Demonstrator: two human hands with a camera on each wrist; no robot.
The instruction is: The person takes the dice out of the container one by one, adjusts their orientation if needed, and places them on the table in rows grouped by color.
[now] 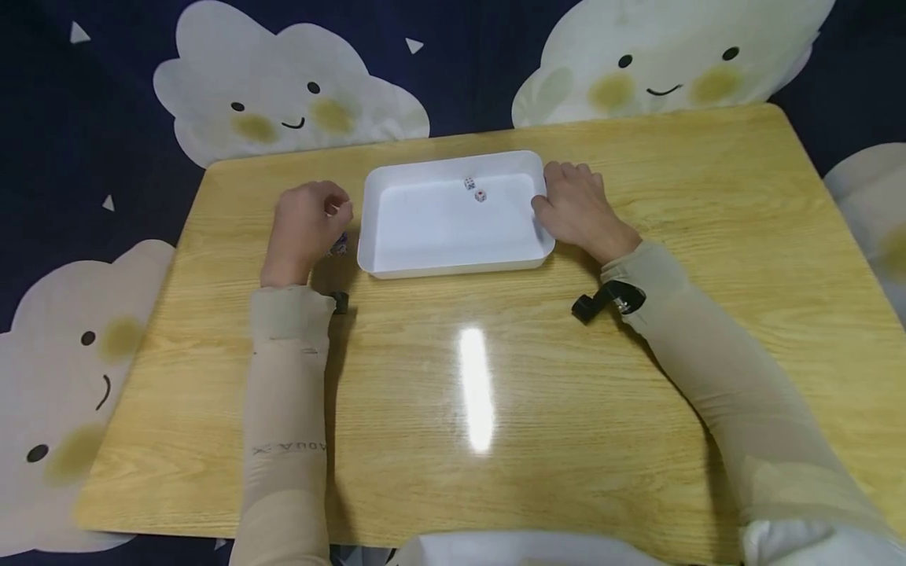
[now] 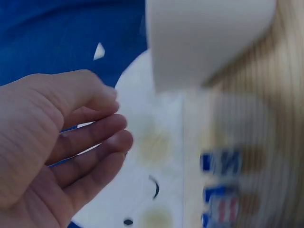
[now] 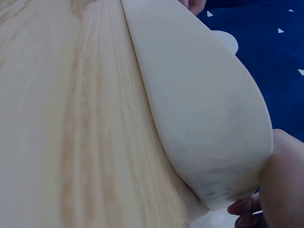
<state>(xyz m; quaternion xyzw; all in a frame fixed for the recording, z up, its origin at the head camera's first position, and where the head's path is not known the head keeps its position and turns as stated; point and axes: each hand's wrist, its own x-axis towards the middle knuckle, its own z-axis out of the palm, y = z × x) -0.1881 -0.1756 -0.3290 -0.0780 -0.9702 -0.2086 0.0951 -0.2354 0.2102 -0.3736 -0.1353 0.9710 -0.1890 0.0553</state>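
A white rectangular tray [image 1: 453,266] lies on the wooden table, with two small white dice [image 1: 480,196] inside near its far right part. My right hand [image 1: 582,206] grips the tray's right end, thumb over the rim; in the right wrist view that hand [image 3: 285,180] is partly cut off. Left of the tray, my left hand [image 1: 306,224] hovers with fingers loosely bent and thumb close to the index finger. Nothing shows between the fingers of the left hand [image 2: 90,137] in its wrist view. Beside it lie several small blue-and-white blocks [image 1: 340,244], blurred in the left wrist view.
The wooden table [image 1: 425,472] has its far edge against a dark blue cloth [image 1: 467,79] printed with smiling clouds. A dark wrist mount [image 1: 610,300] sticks out from the right sleeve, and another mount [image 1: 340,302] from the left.
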